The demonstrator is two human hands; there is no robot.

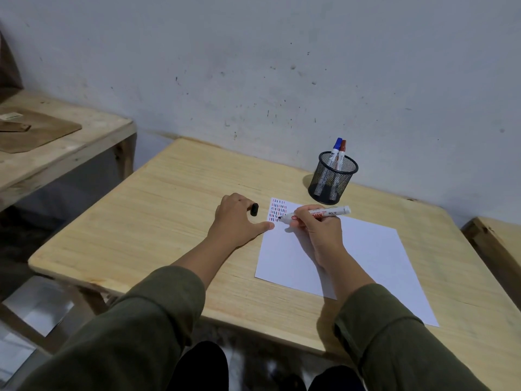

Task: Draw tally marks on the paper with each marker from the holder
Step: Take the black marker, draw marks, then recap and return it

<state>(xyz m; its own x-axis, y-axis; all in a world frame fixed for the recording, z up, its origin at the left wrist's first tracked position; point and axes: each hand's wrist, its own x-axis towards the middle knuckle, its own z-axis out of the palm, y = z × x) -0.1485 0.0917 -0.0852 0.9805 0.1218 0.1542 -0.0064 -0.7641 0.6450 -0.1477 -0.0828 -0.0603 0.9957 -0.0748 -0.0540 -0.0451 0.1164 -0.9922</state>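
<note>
A white sheet of paper [363, 258] lies on the wooden table [158, 221], with rows of small red, blue and black tally marks [277, 210] in its far left corner. My right hand [318, 230] grips a white marker [318, 214], its dark tip touching the paper by the lowest row of marks. My left hand [239, 221] rests on the table left of the paper, thumb on the sheet's edge, fingers holding a black cap [254, 209]. A black mesh holder [332, 177] stands behind the paper with a blue-capped marker [336, 149] and a red-capped marker [342, 152] upright in it.
The table stands against a grey wall [282, 66]. A second wooden table [64, 148] with a brown board [36, 131] is at the left, across a gap. Another wooden edge [496, 241] shows at the far right.
</note>
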